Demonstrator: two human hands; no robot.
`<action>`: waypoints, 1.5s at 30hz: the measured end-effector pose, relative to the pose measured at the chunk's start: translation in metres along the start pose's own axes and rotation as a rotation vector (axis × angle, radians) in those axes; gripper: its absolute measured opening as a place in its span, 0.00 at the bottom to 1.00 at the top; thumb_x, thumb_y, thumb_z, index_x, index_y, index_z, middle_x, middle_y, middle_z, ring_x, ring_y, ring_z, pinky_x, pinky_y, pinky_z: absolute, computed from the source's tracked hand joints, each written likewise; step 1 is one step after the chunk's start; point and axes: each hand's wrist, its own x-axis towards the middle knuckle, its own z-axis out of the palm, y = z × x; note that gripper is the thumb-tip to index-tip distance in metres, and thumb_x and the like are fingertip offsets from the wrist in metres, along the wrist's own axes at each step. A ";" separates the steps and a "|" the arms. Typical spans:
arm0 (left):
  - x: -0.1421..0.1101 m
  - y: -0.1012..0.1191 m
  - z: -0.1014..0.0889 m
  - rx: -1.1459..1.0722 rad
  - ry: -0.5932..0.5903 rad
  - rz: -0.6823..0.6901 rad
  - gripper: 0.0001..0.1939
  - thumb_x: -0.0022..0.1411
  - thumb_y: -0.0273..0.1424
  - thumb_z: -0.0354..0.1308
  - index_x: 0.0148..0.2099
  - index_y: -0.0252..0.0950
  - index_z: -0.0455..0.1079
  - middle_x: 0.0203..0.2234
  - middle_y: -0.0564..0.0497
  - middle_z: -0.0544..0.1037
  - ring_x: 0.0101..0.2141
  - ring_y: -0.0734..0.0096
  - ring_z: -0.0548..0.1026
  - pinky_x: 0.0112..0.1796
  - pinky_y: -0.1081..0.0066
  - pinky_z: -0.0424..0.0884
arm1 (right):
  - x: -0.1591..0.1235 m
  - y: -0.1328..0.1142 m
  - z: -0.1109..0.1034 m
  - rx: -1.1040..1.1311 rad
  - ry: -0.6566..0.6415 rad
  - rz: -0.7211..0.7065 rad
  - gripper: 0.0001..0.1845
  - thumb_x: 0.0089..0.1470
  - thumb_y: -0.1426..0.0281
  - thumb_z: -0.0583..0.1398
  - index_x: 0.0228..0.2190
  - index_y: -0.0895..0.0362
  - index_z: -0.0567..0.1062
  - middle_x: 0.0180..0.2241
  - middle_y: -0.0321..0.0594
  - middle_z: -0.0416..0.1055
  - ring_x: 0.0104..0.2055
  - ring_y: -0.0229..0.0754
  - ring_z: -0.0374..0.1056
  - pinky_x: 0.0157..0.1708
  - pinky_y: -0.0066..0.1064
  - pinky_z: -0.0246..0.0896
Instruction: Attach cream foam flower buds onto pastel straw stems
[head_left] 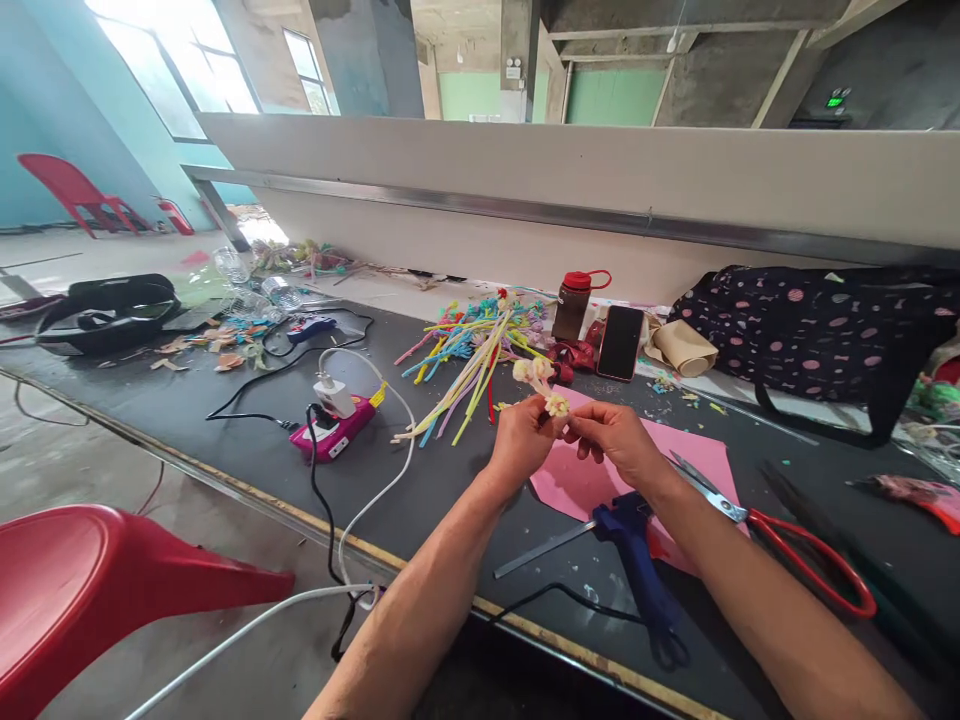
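Above a pink sheet [705, 450], my left hand [521, 440] pinches a small craft piece of pale yellow fuzzy flowers [556, 404], apparently made of pipe cleaners. Its upper blooms stick up past my fingers. My right hand [615, 440] is closed, thumb and fingertips pressed at the right side of the same piece; the exact grip point is too small to make out. Below my right hand lies a blue glue gun [637, 560] with a glue stick [544, 548] jutting from its back. Red-handled scissors [810, 565] rest beside my right forearm.
Loose pipe cleaners [469, 375] lie beyond my left hand. Farther back stand a brown bottle [572, 308] and a phone [620, 342], with a patterned bag [817, 340] to the right. A magenta power strip [341, 430] with trailing cables sits left; a red chair [67, 590] is near the table edge.
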 end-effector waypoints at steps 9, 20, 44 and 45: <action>-0.003 -0.001 0.012 -0.214 0.054 -0.114 0.08 0.53 0.35 0.55 0.28 0.35 0.64 0.18 0.53 0.73 0.19 0.73 0.73 0.23 0.75 0.67 | -0.010 -0.006 0.006 -0.573 0.184 -0.379 0.10 0.54 0.67 0.55 0.29 0.57 0.75 0.23 0.36 0.72 0.21 0.35 0.67 0.23 0.26 0.58; -0.008 -0.003 0.022 -0.327 0.094 -0.113 0.11 0.53 0.37 0.56 0.28 0.35 0.66 0.17 0.53 0.72 0.19 0.74 0.72 0.24 0.74 0.67 | -0.016 0.001 0.002 -1.266 0.327 -0.807 0.11 0.53 0.73 0.54 0.25 0.58 0.74 0.23 0.39 0.72 0.26 0.39 0.67 0.26 0.30 0.50; -0.001 0.003 -0.002 -0.696 -0.111 -0.107 0.12 0.48 0.37 0.61 0.31 0.33 0.71 0.23 0.52 0.72 0.22 0.78 0.67 0.22 0.76 0.61 | -0.007 -0.018 -0.009 0.263 -0.153 0.099 0.12 0.48 0.64 0.59 0.29 0.61 0.74 0.26 0.42 0.74 0.18 0.33 0.65 0.12 0.22 0.50; -0.001 0.004 -0.002 -0.708 -0.121 -0.107 0.12 0.48 0.37 0.61 0.30 0.33 0.71 0.23 0.52 0.72 0.22 0.78 0.67 0.22 0.76 0.61 | -0.006 -0.018 -0.010 0.288 -0.173 0.123 0.11 0.47 0.64 0.60 0.28 0.61 0.74 0.25 0.42 0.74 0.18 0.33 0.65 0.12 0.21 0.50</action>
